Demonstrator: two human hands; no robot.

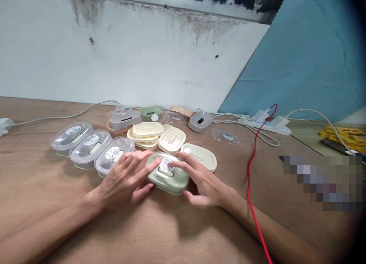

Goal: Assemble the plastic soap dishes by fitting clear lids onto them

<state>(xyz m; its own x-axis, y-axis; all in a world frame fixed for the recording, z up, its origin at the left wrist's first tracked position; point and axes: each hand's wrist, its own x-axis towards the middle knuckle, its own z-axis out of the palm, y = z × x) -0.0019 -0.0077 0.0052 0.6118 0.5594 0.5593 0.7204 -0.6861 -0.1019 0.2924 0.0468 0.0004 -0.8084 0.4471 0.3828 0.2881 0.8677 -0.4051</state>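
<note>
A green soap box point(168, 182) with a clear lid and a round printed sticker is between my two hands at the middle of the table. My left hand point(130, 176) grips its left end, index finger on the lid by the sticker and thumb low at the side. From the right, my right hand point(204, 182) holds the other end, fingertips on the lid and thumb near the lower edge. Beside my left hand stand three grey lidded soap boxes point(90, 149) in a slanting row. Cream oval trays point(172, 140) lie piled just behind the green box, with another cream tray point(200, 157) near my right hand.
Farther back are grey box parts point(200, 121), a green part point(150, 113) and a loose clear lid point(225, 136). A red cable point(249, 176) runs down the right side from a white power strip point(274, 127). A white wall closes off the back.
</note>
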